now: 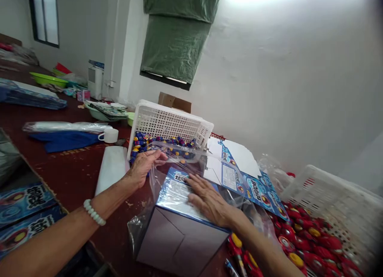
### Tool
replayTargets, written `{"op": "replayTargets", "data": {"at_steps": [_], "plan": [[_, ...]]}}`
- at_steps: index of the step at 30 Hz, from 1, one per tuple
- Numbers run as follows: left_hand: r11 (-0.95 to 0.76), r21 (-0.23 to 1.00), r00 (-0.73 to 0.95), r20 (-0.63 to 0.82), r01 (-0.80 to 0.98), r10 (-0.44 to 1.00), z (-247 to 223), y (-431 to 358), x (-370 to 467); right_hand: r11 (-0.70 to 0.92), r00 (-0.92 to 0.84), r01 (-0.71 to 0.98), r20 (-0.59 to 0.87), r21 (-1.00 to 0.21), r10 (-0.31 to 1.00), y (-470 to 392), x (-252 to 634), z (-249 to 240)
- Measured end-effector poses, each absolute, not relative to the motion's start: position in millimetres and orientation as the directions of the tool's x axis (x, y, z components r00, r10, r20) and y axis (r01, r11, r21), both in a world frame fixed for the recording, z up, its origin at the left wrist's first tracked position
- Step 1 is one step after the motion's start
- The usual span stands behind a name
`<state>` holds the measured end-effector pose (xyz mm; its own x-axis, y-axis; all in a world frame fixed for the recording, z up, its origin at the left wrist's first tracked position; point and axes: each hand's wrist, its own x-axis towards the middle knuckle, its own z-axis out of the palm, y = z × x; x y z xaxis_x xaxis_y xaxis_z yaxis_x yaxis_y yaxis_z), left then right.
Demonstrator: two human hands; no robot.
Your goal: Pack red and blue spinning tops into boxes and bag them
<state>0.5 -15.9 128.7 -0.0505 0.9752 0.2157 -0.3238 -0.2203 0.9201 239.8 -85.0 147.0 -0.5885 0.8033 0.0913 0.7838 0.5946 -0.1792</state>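
At near centre, pinching the clear plastic bag [154,183] with left hand [145,165], resting right hand [209,198] spread on the blue-printed carton [181,231].

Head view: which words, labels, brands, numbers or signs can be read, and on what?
None reads with certainty.
Box under the right hand: dark logo characters, blurred; small print, too small.
Flat blue-and-white sheets: characters and small print, too blurred.
Blue printed pieces, lower left: large dark characters, blurred.
Table: yellow lettering, unreadable.
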Motion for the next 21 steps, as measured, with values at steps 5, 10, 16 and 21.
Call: {"op": "replayTargets", "data": {"at_steps": [5,10,16,21], "plan": [[-0.271,0.91,-0.047,0.27,-0.312,0.962,131.8,-17.9,0.9,0.447,-0.374,0.882,0.352,-0.151,0.858,-67.4,309.1,167.1],[-0.292,0.899,-0.031,0.298,-0.328,0.954,134.6,-15.7,5.7,0.336,-0.338,0.921,0.836,0.199,0.432,-76.2,296.6,210.8],[-0.344,0.89,0.036,0.371,-0.3,0.928,142.1,-20.2,5.1,0.603,-0.587,0.743,0.717,0.29,0.377,-85.6,164.9,199.9],[-0.453,0.862,0.094,0.482,-0.228,0.871,149.5,-20.1,2.5,0.529,-0.568,0.795,0.672,0.298,0.475,-42.5,121.3,196.0]]}}
